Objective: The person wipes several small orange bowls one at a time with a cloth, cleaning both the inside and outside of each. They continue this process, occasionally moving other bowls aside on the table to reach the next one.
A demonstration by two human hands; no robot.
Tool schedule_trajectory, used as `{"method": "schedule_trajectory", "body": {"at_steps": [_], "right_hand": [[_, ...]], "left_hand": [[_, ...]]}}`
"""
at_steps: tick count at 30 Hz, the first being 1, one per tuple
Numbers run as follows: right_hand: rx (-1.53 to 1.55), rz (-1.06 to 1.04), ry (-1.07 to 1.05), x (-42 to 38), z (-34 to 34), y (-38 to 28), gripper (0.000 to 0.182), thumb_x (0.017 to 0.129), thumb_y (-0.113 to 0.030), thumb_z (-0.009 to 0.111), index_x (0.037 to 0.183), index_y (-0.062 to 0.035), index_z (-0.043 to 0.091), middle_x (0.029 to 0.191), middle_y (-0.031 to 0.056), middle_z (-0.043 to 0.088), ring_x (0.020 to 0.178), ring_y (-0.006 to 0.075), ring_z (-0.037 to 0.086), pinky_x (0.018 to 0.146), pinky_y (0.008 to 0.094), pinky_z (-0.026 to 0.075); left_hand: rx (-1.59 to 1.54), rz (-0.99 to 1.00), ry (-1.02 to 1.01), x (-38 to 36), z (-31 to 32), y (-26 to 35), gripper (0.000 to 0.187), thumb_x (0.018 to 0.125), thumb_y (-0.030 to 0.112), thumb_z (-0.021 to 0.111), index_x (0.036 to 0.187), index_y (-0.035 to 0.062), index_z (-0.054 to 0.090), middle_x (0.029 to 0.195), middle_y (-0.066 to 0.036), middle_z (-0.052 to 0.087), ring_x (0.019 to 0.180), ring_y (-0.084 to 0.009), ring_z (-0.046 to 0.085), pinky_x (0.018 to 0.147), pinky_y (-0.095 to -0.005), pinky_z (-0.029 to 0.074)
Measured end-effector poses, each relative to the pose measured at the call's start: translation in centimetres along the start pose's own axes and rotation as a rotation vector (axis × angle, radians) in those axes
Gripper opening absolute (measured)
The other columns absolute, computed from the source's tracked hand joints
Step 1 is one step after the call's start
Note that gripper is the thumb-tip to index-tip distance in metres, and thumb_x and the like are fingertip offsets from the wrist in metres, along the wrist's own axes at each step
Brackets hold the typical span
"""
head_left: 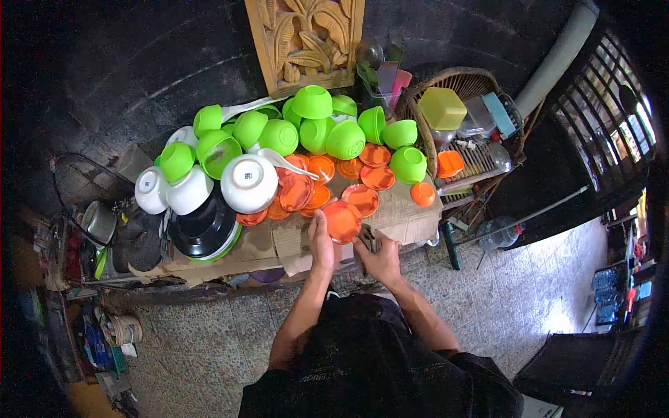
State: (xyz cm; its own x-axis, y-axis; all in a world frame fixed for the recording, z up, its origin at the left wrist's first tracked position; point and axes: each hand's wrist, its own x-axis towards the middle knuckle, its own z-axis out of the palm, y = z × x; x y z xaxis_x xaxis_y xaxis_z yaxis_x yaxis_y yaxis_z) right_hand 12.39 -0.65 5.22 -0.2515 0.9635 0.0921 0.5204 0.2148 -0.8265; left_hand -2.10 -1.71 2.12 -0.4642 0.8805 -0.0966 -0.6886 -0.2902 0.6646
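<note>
My left hand [323,245] grips a small orange plate [342,222] by its left edge, fingers underneath. My right hand [380,259] is closed on a crumpled grey-brown cloth [371,238], with the thumb near the plate's lower right rim. Just beyond, more orange plates [361,200] lie spread and overlapping on flattened cardboard [411,217]. Behind them is a heap of bright green bowls [311,102], several turned upside down. A white bowl [249,184] rests upside down to the left, and a white ladle [289,164] lies across the orange plates.
Black plates [203,226] are stacked at the left, near a metal pot [98,221]. A wicker basket [456,75] with plastic containers stands at the right. A carved wooden panel [306,42] leans on the dark wall. Below the table's front edge is a tiled floor [209,334].
</note>
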Motion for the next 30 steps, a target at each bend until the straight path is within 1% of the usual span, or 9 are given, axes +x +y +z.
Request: {"method": "schedule_trajectory", "body": {"at_steps": [2, 3, 8, 12, 15, 18, 20, 27, 30], "right_hand": [[0.346, 0.138, -0.074, 0.4, -0.6, -0.5, 0.038, 0.093, -0.025, 0.078, 0.116, 0.0048, 0.073, 0.098, 0.0205, 0.079, 0.093, 0.0232, 0.076, 0.085, 0.0375, 0.058], [0.344, 0.135, -0.029, 1.0, 0.2, 2.2, 0.032, 0.094, -0.019, 0.076, 0.116, 0.0046, 0.074, 0.100, 0.0166, 0.080, 0.094, 0.0158, 0.072, 0.085, 0.0340, 0.057], [0.352, 0.116, 0.081, 3.8, -2.3, 3.3, 0.029, 0.092, -0.017, 0.076, 0.112, 0.0047, 0.075, 0.096, 0.0141, 0.080, 0.087, 0.0172, 0.073, 0.082, 0.0354, 0.058], [0.338, 0.111, 0.129, 5.3, -3.7, 2.2, 0.031, 0.090, -0.020, 0.079, 0.108, 0.0052, 0.076, 0.093, 0.0177, 0.080, 0.087, 0.0188, 0.075, 0.080, 0.0367, 0.058], [0.231, 0.173, 0.133, 6.1, -4.1, 2.9, 0.031, 0.088, -0.021, 0.080, 0.106, 0.0051, 0.077, 0.093, 0.0199, 0.079, 0.087, 0.0214, 0.077, 0.080, 0.0370, 0.058], [0.276, 0.195, 0.142, 6.5, -3.7, 4.9, 0.032, 0.089, -0.021, 0.079, 0.106, 0.0049, 0.077, 0.092, 0.0200, 0.079, 0.087, 0.0238, 0.077, 0.081, 0.0378, 0.058], [0.257, 0.113, 0.106, 6.5, -4.0, 5.1, 0.029, 0.092, -0.020, 0.077, 0.107, 0.0049, 0.077, 0.093, 0.0103, 0.080, 0.084, 0.0148, 0.072, 0.079, 0.0343, 0.058], [0.296, 0.113, 0.123, 6.4, -4.8, 5.1, 0.030, 0.091, -0.021, 0.079, 0.106, 0.0058, 0.078, 0.093, 0.0111, 0.079, 0.084, 0.0145, 0.071, 0.079, 0.0342, 0.057], [0.332, 0.155, 0.077, 6.4, -5.6, 5.2, 0.034, 0.089, -0.023, 0.079, 0.109, 0.0053, 0.077, 0.097, 0.0164, 0.080, 0.089, 0.0218, 0.077, 0.085, 0.0373, 0.058]], "left_hand": [[0.213, 0.090, 0.070, 0.0, 0.4, -0.4, 0.058, 0.115, 0.045, 0.041, 0.135, -0.0061, 0.060, 0.129, -0.017, 0.068, 0.115, -0.0245, 0.068, 0.098, -0.0381, 0.056], [0.213, 0.089, 0.068, 0.0, 0.2, -0.4, 0.058, 0.115, 0.045, 0.041, 0.135, -0.0061, 0.060, 0.129, -0.017, 0.068, 0.115, -0.0245, 0.068, 0.098, -0.0381, 0.056], [1.122, 0.184, -0.055, 1.1, -1.7, -0.4, 0.031, 0.109, 0.025, 0.057, 0.117, -0.0023, 0.069, 0.080, -0.007, 0.068, 0.074, -0.0146, 0.063, 0.070, -0.0328, 0.051], [1.048, 0.304, 0.005, 1.1, -0.1, -0.4, 0.021, 0.106, 0.015, 0.062, 0.116, -0.0022, 0.068, 0.073, 0.002, 0.063, 0.063, -0.0097, 0.057, 0.060, -0.0298, 0.047], [1.155, 0.345, 0.079, 1.0, 1.0, 0.6, 0.024, 0.101, 0.015, 0.067, 0.115, -0.0033, 0.067, 0.070, -0.005, 0.065, 0.062, -0.0143, 0.062, 0.060, -0.0346, 0.049], [1.238, 0.347, 0.110, 1.4, 1.6, 0.9, 0.021, 0.097, 0.014, 0.069, 0.109, -0.0023, 0.068, 0.068, -0.014, 0.068, 0.060, -0.0298, 0.068, 0.060, -0.0418, 0.052], [1.374, 0.387, 0.125, 1.7, 2.1, 1.0, 0.023, 0.098, 0.015, 0.067, 0.113, -0.0014, 0.066, 0.069, -0.017, 0.069, 0.064, -0.0360, 0.071, 0.063, -0.0463, 0.055], [1.536, 0.439, 0.155, 2.8, 2.3, -0.1, 0.024, 0.098, 0.021, 0.066, 0.115, 0.0031, 0.065, 0.073, -0.022, 0.070, 0.073, -0.0426, 0.073, 0.065, -0.0542, 0.056], [1.635, 0.433, 0.097, 3.2, 3.1, 0.1, 0.023, 0.098, 0.023, 0.066, 0.112, 0.0044, 0.065, 0.073, -0.020, 0.070, 0.069, -0.0441, 0.072, 0.063, -0.0554, 0.055]]}}
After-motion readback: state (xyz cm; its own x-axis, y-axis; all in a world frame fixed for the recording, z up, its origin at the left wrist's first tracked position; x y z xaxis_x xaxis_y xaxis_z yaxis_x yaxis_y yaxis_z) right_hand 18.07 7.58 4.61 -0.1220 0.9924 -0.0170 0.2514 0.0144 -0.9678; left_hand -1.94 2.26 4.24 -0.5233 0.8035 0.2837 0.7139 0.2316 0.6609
